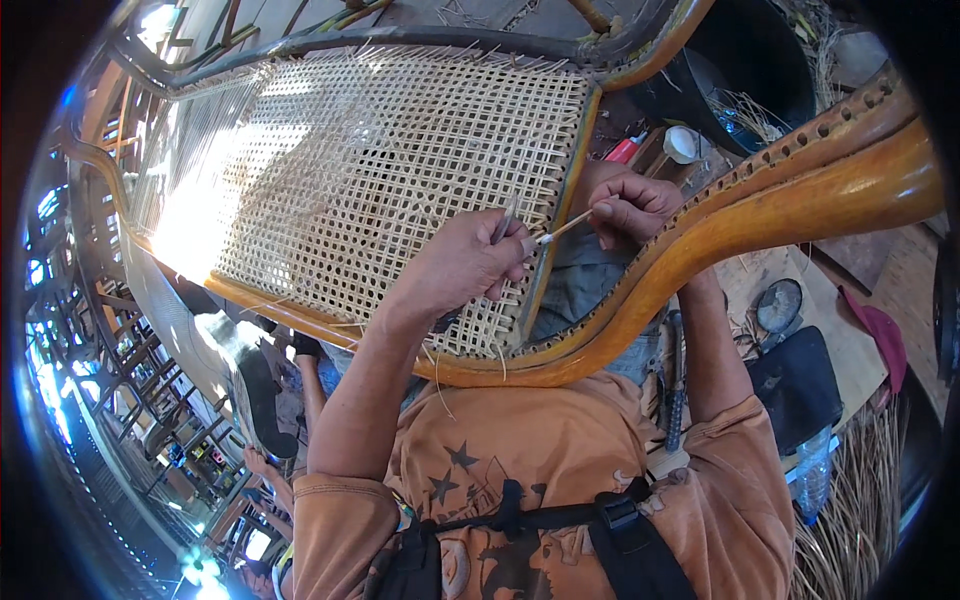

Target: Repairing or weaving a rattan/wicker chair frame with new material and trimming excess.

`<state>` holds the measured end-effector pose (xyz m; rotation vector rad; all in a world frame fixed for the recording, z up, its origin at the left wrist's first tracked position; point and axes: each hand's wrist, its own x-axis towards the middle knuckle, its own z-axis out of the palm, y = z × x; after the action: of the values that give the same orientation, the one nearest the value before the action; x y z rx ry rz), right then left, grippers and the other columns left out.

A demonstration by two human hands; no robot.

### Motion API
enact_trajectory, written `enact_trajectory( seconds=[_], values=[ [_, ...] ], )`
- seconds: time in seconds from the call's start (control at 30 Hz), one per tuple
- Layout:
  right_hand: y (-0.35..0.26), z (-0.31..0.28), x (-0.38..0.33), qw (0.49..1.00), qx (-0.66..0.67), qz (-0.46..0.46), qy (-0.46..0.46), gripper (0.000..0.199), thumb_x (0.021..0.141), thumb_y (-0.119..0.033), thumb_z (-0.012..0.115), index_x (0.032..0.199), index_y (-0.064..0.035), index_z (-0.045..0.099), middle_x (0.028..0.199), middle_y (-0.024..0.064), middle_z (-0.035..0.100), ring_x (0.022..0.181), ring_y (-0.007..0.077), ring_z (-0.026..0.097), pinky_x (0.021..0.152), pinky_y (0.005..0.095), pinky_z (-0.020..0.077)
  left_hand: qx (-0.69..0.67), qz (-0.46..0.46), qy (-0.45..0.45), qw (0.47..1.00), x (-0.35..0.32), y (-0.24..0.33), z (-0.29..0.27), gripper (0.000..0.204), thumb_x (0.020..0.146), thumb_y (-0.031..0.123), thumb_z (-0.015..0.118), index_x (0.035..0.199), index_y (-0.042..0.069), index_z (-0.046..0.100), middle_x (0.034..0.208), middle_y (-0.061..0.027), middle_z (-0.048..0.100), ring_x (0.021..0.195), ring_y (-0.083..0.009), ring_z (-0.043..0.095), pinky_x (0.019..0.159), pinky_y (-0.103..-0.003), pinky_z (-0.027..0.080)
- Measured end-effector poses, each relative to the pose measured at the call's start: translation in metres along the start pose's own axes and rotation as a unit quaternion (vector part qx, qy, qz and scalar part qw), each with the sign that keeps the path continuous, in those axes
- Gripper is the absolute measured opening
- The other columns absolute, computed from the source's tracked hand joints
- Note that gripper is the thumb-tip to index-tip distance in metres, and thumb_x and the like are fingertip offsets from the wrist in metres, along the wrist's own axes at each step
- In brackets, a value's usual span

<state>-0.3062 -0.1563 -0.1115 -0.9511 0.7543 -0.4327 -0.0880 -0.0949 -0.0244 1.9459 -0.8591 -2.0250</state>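
Observation:
A wooden frame (575, 370) lies across my lap, with a panel of woven cane (400, 170) stretched inside it. My left hand (465, 258) is closed over the panel near its right edge. A slim grey metal tool (507, 218) sticks up between its fingers; the tool's kind is hard to make out. My right hand (635, 208), just beyond the panel's edge rail (563, 200), pinches a thin tan cane strip (573, 226). That strip slants down to my left fingertips, where its end looks white.
A curved rail with drilled holes (840, 150) sweeps along the right. Beyond it lie a dark pouch (797, 385), a clear bottle (813, 470), a round tin (778, 305) and loose cane strands (850, 510). A black bucket (750, 70) stands at the far right. Another person's arm (312, 385) shows at left.

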Motion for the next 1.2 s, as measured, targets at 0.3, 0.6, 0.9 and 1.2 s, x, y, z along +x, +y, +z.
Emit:
enact_trajectory(
  seconds=[0.3,0.6,0.9,1.2],
  values=[
    [-0.004,-0.018,-0.012,0.997,0.026,0.005,0.077,0.015,0.090,-0.016,0.058,0.094,-0.0019,0.060,0.077,0.0004,0.059,0.063,0.0079,0.057,0.057,0.0211,0.0485,-0.002,-0.037,-0.003,0.999,0.004,0.006,-0.004,0.018,0.085,0.017,0.056,0.081,0.000,0.058,0.062,-0.0012,0.055,0.045,-0.0068,0.049,0.043,-0.020,0.041],
    [-0.005,-0.052,-0.034,0.921,0.197,-0.169,0.291,0.017,0.089,-0.013,0.059,0.100,-0.0014,0.059,0.090,0.0061,0.064,0.071,0.0105,0.059,0.064,0.0252,0.0493,0.088,-0.105,-0.001,0.991,0.015,0.022,-0.003,0.017,0.076,0.015,0.055,0.069,-0.001,0.058,0.058,-0.0045,0.057,0.045,-0.0111,0.052,0.043,-0.025,0.043],
    [-0.001,-0.072,-0.040,0.916,0.185,-0.162,0.316,0.017,0.089,-0.015,0.059,0.099,-0.0007,0.059,0.074,0.0039,0.061,0.060,0.0108,0.056,0.056,0.0234,0.0457,0.133,-0.104,0.027,0.985,0.016,0.030,0.009,0.019,0.076,0.014,0.056,0.070,-0.004,0.059,0.058,-0.0057,0.057,0.044,-0.0114,0.052,0.042,-0.025,0.042],
    [0.008,-0.093,-0.028,0.887,-0.021,-0.192,0.420,0.015,0.090,-0.014,0.056,0.099,-0.0018,0.060,0.069,0.0013,0.060,0.056,0.0066,0.053,0.051,0.0189,0.0408,0.163,-0.025,0.102,0.981,0.013,0.006,0.016,0.025,0.079,0.018,0.056,0.068,-0.003,0.059,0.053,-0.0103,0.058,0.046,-0.0175,0.059,0.049,-0.031,0.049]
  ],
)
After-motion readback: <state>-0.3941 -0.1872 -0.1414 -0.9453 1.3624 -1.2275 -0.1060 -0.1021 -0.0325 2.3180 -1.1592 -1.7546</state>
